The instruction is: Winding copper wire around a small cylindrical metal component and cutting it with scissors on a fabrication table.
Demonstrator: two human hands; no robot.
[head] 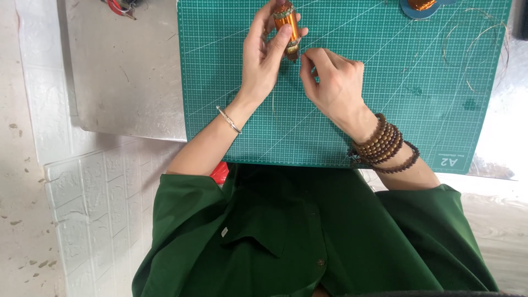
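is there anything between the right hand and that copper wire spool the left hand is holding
Nothing visible. The left hand grips the copper wire spool over the green cutting mat; the right hand pinches just below it, with only mat between.

White printed label on mat's near-right corner.

Copper coil partly covered by left hand fingers, its top cut by the frame edge. Second spool and red-handled tool cropped at top. Right hand fingertips hide whatever they pinch.
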